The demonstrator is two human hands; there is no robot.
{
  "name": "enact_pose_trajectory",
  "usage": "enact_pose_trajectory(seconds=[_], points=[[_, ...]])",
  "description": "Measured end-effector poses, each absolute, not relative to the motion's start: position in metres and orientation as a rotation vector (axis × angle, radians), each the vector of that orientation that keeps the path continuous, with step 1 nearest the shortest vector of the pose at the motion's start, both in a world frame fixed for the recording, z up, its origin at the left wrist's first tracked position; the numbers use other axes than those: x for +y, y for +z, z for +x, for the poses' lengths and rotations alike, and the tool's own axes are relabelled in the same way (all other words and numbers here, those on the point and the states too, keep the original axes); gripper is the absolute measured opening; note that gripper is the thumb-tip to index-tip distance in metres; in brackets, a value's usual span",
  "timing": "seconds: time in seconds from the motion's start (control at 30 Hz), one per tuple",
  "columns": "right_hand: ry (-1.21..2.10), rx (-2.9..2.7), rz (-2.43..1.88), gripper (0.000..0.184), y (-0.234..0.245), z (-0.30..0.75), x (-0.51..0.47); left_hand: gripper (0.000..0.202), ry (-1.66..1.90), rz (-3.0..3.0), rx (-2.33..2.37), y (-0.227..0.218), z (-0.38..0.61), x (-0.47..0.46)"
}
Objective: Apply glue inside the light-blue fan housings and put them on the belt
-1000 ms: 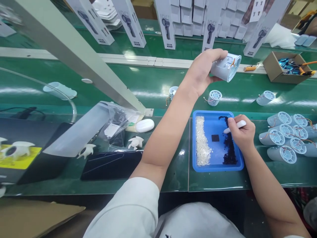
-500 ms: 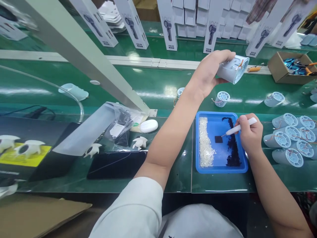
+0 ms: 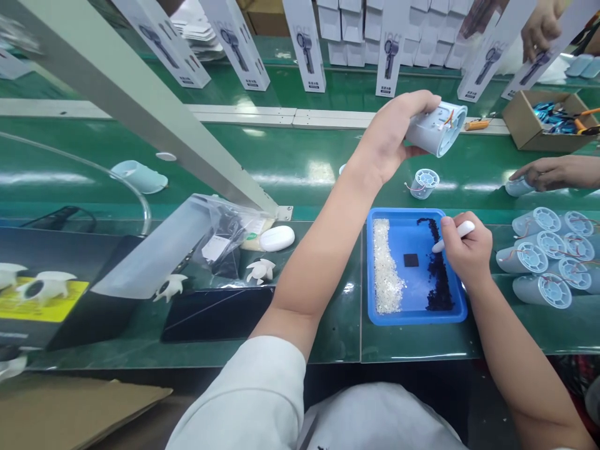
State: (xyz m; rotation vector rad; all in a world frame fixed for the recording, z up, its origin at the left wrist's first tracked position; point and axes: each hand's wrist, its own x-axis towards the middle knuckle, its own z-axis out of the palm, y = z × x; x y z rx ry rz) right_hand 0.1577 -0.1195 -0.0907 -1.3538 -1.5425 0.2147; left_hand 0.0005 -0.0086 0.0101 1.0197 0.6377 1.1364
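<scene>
My left hand (image 3: pixel 391 134) is closed around a pale blue cylindrical fan housing (image 3: pixel 435 129) with orange wires, held in the air above the green belt. My right hand (image 3: pixel 464 250) pinches a white pen-like tool (image 3: pixel 454 235) over the blue tray (image 3: pixel 415 319). The tool's tip points into the strip of dark small parts (image 3: pixel 437 275) along the tray's right side. A strip of clear small parts (image 3: pixel 387 269) lies along the tray's left side, and a small black square (image 3: pixel 411 260) sits between them.
Several more fan housings (image 3: pixel 546 253) lie to the right of the tray, one (image 3: pixel 423 183) on the belt behind it. Another person's hand (image 3: pixel 546 172) reaches onto the belt at right. Product boxes (image 3: pixel 304 40) stand at the back. A cardboard box (image 3: pixel 544 119), plastic bag (image 3: pixel 220 237) and white impellers (image 3: pixel 260 270) lie nearby.
My right hand drew the tool tip back from the black square to the dark parts. Another person's hand has come into view at the right.
</scene>
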Motion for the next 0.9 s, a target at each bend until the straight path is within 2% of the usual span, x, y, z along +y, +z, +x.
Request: enact_pose_trajectory(seconds=[0.33, 0.63, 0.9], points=[[0.152, -1.721, -1.277, 0.033, -0.095, 0.155, -0.118, 0.035, 1.169, 0.949, 0.637, 0.012, 0.005, -0.015], [0.318, -1.770, -1.177, 0.030, -0.086, 0.148, -0.126, 0.028, 1.153, 0.964, 0.673, 0.000, 0.011, -0.008], [0.392, -1.119, -1.009, 0.024, -0.083, 0.165, -0.119, 0.023, 1.039, 1.059, 0.837, -0.014, 0.023, -0.010]])
